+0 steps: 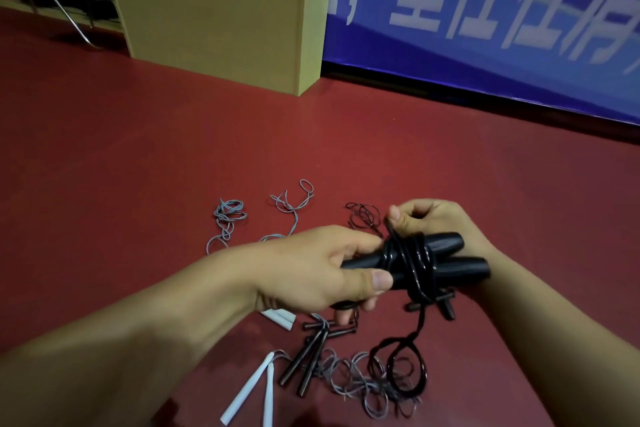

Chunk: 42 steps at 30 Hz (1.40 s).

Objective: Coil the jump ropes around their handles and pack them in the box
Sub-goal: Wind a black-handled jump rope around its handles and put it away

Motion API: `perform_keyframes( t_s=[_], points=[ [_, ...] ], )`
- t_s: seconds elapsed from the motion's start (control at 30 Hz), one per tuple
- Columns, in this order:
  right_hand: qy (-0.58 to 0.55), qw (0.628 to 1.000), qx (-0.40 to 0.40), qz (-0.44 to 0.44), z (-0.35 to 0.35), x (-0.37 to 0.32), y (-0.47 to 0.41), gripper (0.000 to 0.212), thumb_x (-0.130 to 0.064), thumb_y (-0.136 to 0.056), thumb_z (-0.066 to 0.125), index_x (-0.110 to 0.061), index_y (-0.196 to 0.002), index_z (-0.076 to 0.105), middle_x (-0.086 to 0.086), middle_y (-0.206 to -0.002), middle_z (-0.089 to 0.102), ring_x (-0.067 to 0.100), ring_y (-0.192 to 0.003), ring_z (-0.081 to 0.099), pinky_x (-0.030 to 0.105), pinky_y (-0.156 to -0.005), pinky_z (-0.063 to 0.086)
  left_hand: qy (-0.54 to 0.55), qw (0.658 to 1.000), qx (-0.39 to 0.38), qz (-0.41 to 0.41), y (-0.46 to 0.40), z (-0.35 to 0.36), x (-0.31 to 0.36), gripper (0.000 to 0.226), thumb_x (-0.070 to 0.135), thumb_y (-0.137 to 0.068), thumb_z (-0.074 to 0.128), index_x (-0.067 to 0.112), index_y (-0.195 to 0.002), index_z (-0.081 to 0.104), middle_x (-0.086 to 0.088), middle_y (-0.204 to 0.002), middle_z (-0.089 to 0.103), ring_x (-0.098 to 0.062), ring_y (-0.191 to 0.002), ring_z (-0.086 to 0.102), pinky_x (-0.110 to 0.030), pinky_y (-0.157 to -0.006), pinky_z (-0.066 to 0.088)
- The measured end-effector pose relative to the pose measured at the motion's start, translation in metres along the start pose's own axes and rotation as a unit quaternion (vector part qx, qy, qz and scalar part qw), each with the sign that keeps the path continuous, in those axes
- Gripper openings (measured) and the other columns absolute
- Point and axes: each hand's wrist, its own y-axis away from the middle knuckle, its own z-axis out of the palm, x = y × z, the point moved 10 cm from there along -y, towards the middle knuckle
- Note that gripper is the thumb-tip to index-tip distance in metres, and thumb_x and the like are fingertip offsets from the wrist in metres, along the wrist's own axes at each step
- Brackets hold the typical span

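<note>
My left hand (322, 267) grips one end of two black jump-rope handles (450, 255) held side by side above the red floor. Black rope (410, 262) is wound several times round their middle. My right hand (429, 222) is behind the handles and pinches the rope just above the coil. The loose tail (401, 367) hangs down in loops to the floor. Under my hands lie more ropes: white handles (249, 388), slim dark handles (304, 357) and a tangle of grey cord (360, 381). No box for packing is plainly in view.
Loose grey ropes (228, 218) and a dark rope (363, 215) lie farther out on the red floor (138, 149). A tan wooden panel (214, 7) stands at the back, a blue banner (502, 28) along the right wall, chair legs (62, 0) far left.
</note>
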Motion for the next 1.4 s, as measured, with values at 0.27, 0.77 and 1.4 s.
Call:
perform_keyframes(
  t_s=[0.27,0.77,1.4],
  points=[
    [-0.002,0.998,-0.051,0.038,0.042,0.018,0.010,0.010,-0.016,-0.085,0.062,-0.014,-0.076,0.060,0.005,-0.064,0.052,0.011,-0.048,0.040,0.022,-0.045,0.025,0.055,0.993,0.103,-0.001,0.013,-0.037,-0.005,0.008,0.011,-0.101,0.049,0.006,-0.103,0.055,-0.004,-0.085,0.061,-0.012,-0.060,0.056,-0.017,-0.059,0.043],
    [-0.049,0.987,-0.079,0.131,0.075,0.026,0.028,0.025,-0.028,-0.099,0.053,-0.015,-0.078,0.051,0.000,-0.059,0.042,0.013,-0.050,0.036,0.024,-0.050,0.037,-0.140,0.901,0.394,-0.119,0.035,-0.118,-0.047,0.004,0.029,-0.094,0.058,0.025,-0.094,0.057,-0.005,-0.076,0.065,-0.024,-0.064,0.064,-0.039,-0.063,0.052],
    [0.005,0.999,0.012,-0.036,0.039,-0.008,0.023,0.028,-0.029,-0.101,0.047,-0.023,-0.076,0.058,-0.008,-0.048,0.035,0.011,-0.042,0.027,0.025,-0.043,0.023,-0.318,0.874,0.296,-0.218,0.023,-0.103,-0.059,0.018,0.045,-0.082,0.069,0.029,-0.080,0.062,0.007,-0.065,0.058,-0.014,-0.063,0.057,-0.026,-0.056,0.040]
  ],
)
